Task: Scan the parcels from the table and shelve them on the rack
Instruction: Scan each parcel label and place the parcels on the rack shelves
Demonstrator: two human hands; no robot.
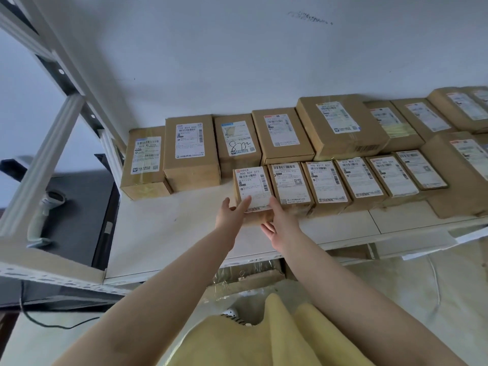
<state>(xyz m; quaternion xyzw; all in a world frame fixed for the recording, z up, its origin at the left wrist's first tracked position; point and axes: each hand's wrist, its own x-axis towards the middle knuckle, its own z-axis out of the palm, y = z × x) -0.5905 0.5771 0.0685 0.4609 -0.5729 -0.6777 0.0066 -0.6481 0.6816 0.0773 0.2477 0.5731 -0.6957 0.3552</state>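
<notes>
A small brown parcel (252, 186) with a white label reading 900 A09 072 lies on the white rack shelf (169, 233), at the left end of the front row of parcels. My left hand (232, 211) rests with straight fingers on its near left corner. Against its near right edge my right hand (277, 220) lies with fingers extended. A white handheld scanner (45, 215) stands on the dark table (79, 207) at the left, beyond the rack post.
Several labelled cardboard parcels (324, 180) fill the shelf in two rows to the right and behind. Larger boxes (191, 151) stand at the back left. A white rack post (39, 167) slants at the left. More parcels sit on the shelf below (250, 276).
</notes>
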